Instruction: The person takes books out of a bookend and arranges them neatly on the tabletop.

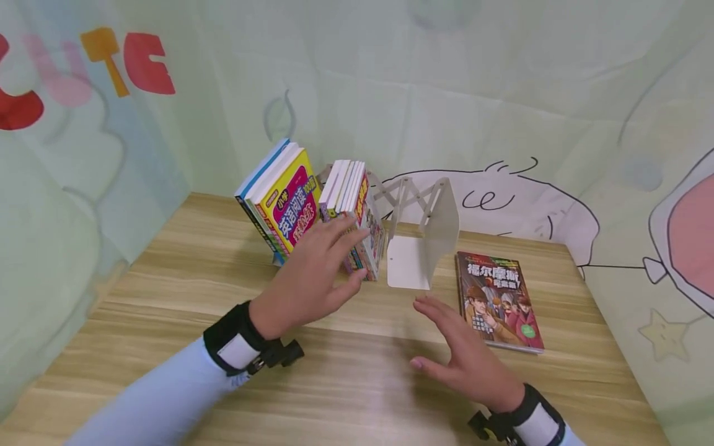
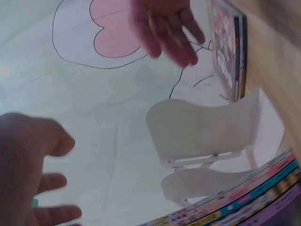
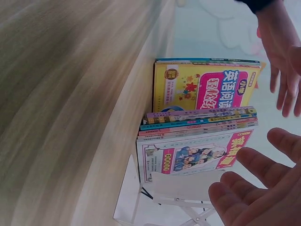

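My left hand [image 1: 307,275] hovers in front of a row of thin books [image 1: 369,217], its fingers spread and overlapping their spines in the head view. Those books stand upright in a white folding book rack [image 1: 443,226]. Left of them, a yellow-covered workbook [image 1: 290,201] leans with a few larger books in the rack. My right hand [image 1: 468,356] is held above the table, palm turned inward and fingers extended, with nothing in it. In the right wrist view, its fingers [image 3: 256,165] overlap the corner of the front thin book [image 3: 193,155].
A dark-covered book [image 1: 502,303] with cartoon figures lies flat on the wooden table [image 1: 357,384], right of the rack; the left wrist view shows it as a small stack [image 2: 230,52]. A printed cloth backdrop [image 1: 357,93] stands behind the table and along both sides.
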A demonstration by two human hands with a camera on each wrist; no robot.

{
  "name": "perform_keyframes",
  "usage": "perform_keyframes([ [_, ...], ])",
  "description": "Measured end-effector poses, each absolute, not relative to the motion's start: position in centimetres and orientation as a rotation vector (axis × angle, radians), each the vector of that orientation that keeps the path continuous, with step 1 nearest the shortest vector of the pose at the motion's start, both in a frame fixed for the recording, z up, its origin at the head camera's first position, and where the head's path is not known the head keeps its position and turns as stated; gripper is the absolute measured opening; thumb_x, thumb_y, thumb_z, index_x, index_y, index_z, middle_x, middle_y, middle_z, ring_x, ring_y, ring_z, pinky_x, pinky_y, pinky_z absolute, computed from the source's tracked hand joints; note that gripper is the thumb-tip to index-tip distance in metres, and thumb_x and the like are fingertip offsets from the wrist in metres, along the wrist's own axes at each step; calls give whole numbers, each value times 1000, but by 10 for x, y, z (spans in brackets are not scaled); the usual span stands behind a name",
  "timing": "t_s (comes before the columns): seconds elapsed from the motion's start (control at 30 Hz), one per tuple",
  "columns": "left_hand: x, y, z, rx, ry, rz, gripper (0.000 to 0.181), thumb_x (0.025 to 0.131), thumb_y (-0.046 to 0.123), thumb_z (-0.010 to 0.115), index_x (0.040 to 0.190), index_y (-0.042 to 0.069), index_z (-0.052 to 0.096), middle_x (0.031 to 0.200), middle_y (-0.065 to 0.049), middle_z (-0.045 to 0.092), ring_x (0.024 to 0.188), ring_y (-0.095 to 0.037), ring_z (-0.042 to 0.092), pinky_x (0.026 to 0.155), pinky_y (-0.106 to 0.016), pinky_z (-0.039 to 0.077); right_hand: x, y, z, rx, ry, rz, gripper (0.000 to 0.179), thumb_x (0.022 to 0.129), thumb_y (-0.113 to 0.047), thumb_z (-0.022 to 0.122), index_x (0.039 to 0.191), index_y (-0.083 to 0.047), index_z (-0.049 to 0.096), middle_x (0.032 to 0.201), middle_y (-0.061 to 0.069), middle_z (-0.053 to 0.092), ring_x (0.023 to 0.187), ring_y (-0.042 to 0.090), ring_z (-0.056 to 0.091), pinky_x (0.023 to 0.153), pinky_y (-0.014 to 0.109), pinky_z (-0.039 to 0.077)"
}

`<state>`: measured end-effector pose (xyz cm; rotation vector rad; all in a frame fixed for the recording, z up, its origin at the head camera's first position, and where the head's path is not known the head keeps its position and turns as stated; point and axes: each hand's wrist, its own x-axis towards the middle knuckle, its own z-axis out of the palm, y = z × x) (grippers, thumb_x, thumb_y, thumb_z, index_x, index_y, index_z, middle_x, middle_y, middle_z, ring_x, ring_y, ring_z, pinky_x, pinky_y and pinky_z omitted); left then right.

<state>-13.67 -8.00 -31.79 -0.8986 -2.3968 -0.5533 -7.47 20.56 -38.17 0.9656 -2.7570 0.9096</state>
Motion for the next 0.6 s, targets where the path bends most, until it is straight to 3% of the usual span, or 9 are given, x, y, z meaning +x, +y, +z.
perform_keyframes([
  [0.17,-168,-64,-304,-662,-2411,-366,49,88,35,50,129,10,54,136,-17,49,130,-35,39,106,-62,22,-75,206,-384,989,-2719,926,77,81,-39,71,145,-24,31,147,0,34,134,19,33,104,49,35],
  [0.43,-216,-43,-316,-456,-2535,-132,58,88,40,51,138,11,45,144,-16,40,137,-37,26,110,-62,4,-75,206,-382,988,-2691,1007,72,83,-30,71,144,-26,33,146,-4,34,134,17,34,102,47,38],
  [0.6,-227,-36,-333,-420,-2586,28,59,86,43,55,136,12,47,144,-17,39,136,-40,25,109,-64,6,-74,207,-382,1000,-2662,1014,71,83,-27,71,143,-24,34,145,-3,37,133,17,36,102,46,38],
])
